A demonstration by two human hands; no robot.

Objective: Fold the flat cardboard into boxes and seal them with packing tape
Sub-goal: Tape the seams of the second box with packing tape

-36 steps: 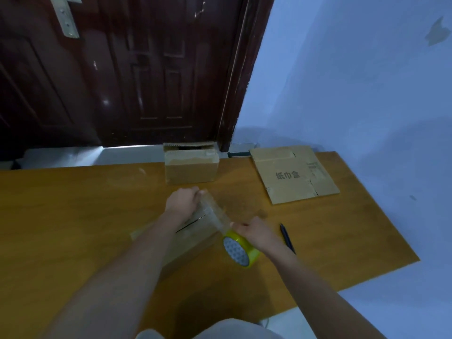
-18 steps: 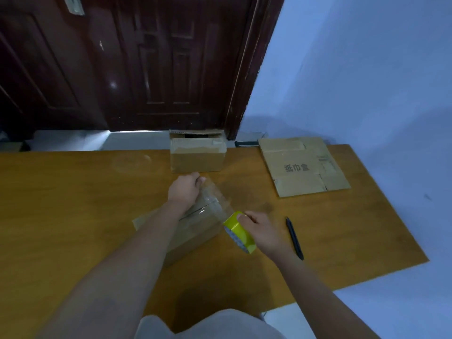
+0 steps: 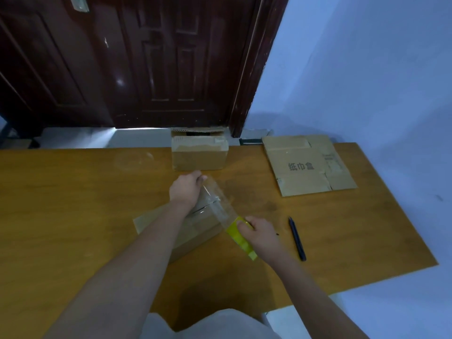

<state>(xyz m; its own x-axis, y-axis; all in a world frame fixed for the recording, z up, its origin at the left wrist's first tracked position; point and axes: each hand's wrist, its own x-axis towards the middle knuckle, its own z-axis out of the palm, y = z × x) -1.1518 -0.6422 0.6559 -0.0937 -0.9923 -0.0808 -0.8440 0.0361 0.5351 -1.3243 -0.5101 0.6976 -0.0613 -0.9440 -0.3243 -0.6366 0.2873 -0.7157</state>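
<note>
A folded cardboard box lies on the wooden table in front of me, partly under my left forearm. My left hand pinches the free end of a clear tape strip at the box's far end. The strip stretches back over the box top to a yellow tape roll, which my right hand grips at the box's near right corner. A taped box stands at the table's far edge. A flat cardboard sheet with printed characters lies at the far right.
A dark pen lies on the table just right of my right hand. A dark wooden door stands behind the table, and a blue wall runs along the right. The table's right edge slants close to the flat cardboard.
The tape roll has turned from showing its open side to edge-on, and the strip between my hands has grown a little longer. My left hand stays at the box's far end.
</note>
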